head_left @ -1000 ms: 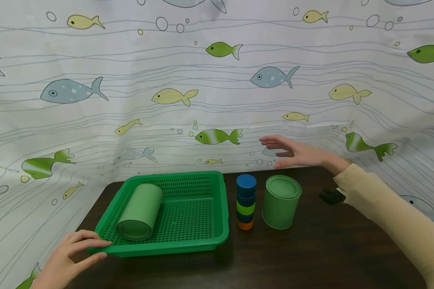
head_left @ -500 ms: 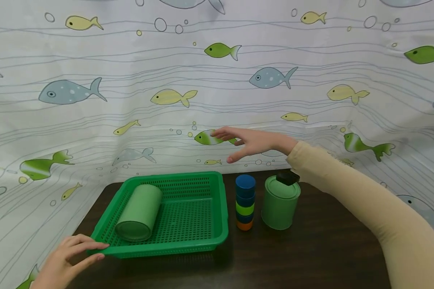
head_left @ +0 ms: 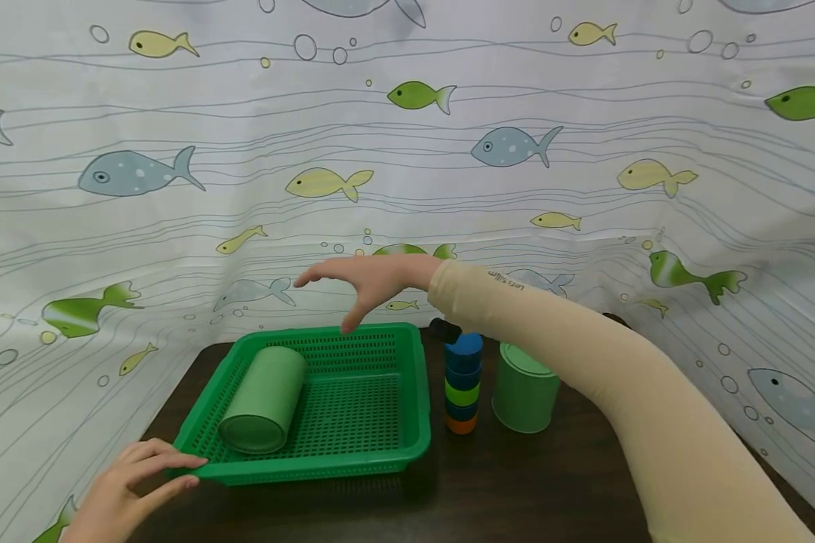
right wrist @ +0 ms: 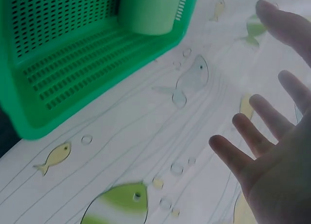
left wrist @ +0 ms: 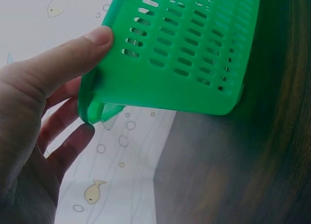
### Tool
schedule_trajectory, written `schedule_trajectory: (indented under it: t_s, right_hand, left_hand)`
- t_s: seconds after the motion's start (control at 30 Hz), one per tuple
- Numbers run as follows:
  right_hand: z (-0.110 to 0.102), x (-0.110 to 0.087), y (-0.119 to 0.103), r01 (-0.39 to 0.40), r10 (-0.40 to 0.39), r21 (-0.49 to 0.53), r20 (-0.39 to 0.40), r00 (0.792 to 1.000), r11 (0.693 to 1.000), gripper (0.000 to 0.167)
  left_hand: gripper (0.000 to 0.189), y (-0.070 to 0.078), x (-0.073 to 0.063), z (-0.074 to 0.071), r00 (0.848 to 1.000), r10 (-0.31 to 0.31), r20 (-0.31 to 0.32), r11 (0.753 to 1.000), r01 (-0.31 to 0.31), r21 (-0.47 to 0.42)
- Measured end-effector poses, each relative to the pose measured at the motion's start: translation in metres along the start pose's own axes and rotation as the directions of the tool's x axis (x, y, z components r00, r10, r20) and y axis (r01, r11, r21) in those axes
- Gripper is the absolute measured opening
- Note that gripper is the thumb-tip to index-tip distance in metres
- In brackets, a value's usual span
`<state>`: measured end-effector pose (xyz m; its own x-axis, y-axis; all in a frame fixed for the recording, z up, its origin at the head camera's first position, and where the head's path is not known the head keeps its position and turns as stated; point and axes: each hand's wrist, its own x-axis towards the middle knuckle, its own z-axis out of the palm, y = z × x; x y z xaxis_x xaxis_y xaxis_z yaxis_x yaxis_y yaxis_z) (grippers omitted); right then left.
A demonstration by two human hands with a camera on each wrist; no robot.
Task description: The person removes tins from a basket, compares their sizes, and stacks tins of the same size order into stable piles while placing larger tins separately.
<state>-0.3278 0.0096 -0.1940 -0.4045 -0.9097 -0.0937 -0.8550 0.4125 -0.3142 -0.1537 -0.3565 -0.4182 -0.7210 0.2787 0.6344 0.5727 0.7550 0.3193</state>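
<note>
At the near left corner of a green plastic basket [head_left: 312, 466], my left hand [head_left: 125, 486] holds the rim. In the left wrist view the thumb [left wrist: 99, 37] presses the outer wall while fingers reach around the rim. A light green can [head_left: 265, 396] lies on its side in the basket's left part. My right hand [head_left: 376, 277] hovers above the basket's back edge, fingers spread and thumb pointing down, holding nothing. The right wrist view shows its fingers [right wrist: 257, 122] apart from the basket.
Right of the basket stands a stack of blue, lime and orange cups [head_left: 462, 394]. Beside it is an upright green can [head_left: 524, 396], partly covered by the right sleeve [head_left: 584, 354]. A fish-patterned white sheet [head_left: 244, 113] hangs behind the dark table [head_left: 502, 483].
My right hand has swept left, from above the upright can across the cups to over the basket's back. The left hand stays at the basket corner, and the basket and cans stay put.
</note>
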Motion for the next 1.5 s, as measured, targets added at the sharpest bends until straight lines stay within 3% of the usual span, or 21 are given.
schedule_trajectory:
  t_s: [0.3, 0.47, 0.8, 1.07, 1.33, 1.5]
  right_hand:
    - [0.025, 0.056, -0.016, 0.036, -0.031, -0.155, 0.034, 0.999, 0.987, 0.093]
    - [0.043, 0.083, -0.023, 0.084, -0.071, -0.185, 0.072, 0.995, 0.979, 0.093]
    - [0.092, 0.127, -0.027, 0.170, -0.144, -0.221, 0.128, 0.981, 0.960, 0.076]
    - [0.121, 0.141, -0.016, 0.144, -0.131, -0.136, 0.103, 0.986, 0.980, 0.080]
    - [0.141, 0.146, -0.015, 0.142, -0.102, -0.204, 0.195, 0.976, 0.969, 0.090]
    - [0.151, 0.149, -0.022, 0.127, -0.055, -0.306, 0.231, 0.971, 0.944, 0.099]
  left_hand:
    - [0.053, -0.007, 0.000, 0.002, 0.998, 0.055, -0.006, 0.998, -0.055, -0.009]
    - [0.052, -0.008, 0.000, 0.001, 0.998, 0.056, 0.002, 0.998, -0.056, -0.027]
    - [0.053, -0.007, 0.004, 0.001, 0.997, 0.082, -0.005, 0.996, -0.082, -0.022]
    - [0.052, -0.008, 0.000, 0.002, 0.998, 0.067, -0.015, 0.997, -0.067, -0.033]
    - [0.052, -0.009, -0.001, 0.003, 0.998, 0.054, -0.010, 0.998, -0.055, -0.032]
    - [0.050, -0.008, -0.001, 0.003, 0.999, 0.041, -0.003, 0.999, -0.041, -0.024]
